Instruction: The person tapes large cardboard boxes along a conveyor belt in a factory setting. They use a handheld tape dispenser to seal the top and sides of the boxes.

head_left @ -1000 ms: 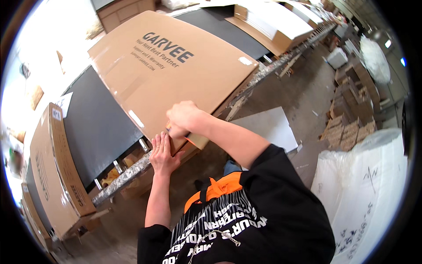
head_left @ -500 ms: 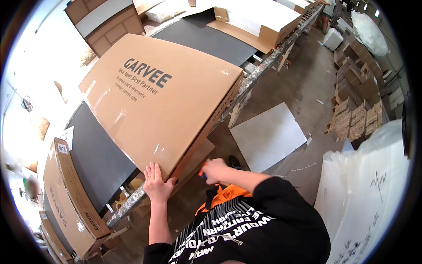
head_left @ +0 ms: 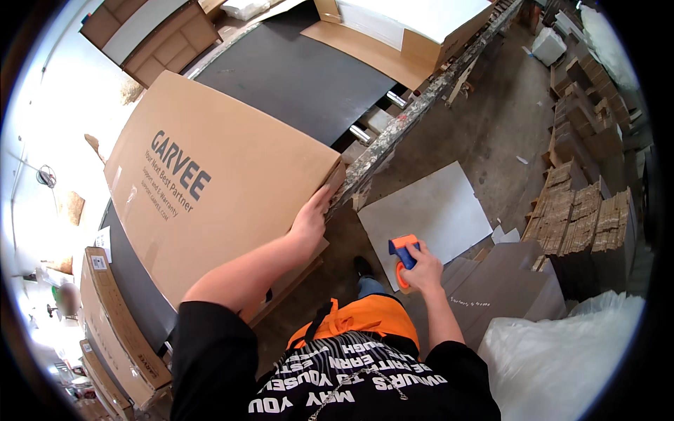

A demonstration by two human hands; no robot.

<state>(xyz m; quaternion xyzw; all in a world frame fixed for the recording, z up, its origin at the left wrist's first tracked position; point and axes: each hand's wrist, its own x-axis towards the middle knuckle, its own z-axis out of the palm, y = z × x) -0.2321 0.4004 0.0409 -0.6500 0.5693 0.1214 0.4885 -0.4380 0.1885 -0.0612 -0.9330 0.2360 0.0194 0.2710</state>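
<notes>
A large brown cardboard carton (head_left: 232, 161) with dark printing lies on the black conveyor belt (head_left: 281, 70). Against the carton's near right side, close to its corner, rests my left hand (head_left: 311, 217), its fingers stretched along the edge. Some of those fingertips are hidden at the side face. My right hand (head_left: 423, 270) is closed round the handle of an orange and blue tape dispenser (head_left: 405, 245), held in the air away from the carton, above a white sheet (head_left: 442, 210) on the floor.
Farther along the belt stands an open carton (head_left: 414, 49) with white lining. More closed cartons (head_left: 116, 323) are at the lower left. Flattened cardboard stacks (head_left: 579, 217) and plastic-wrapped goods (head_left: 562, 365) line the right side. The conveyor's metal rail (head_left: 400, 133) runs beside me.
My left hand has moved from the carton's near corner to its far right edge. The carton has shifted left and nearer in view. My right hand has swung right with the tape dispenser.
</notes>
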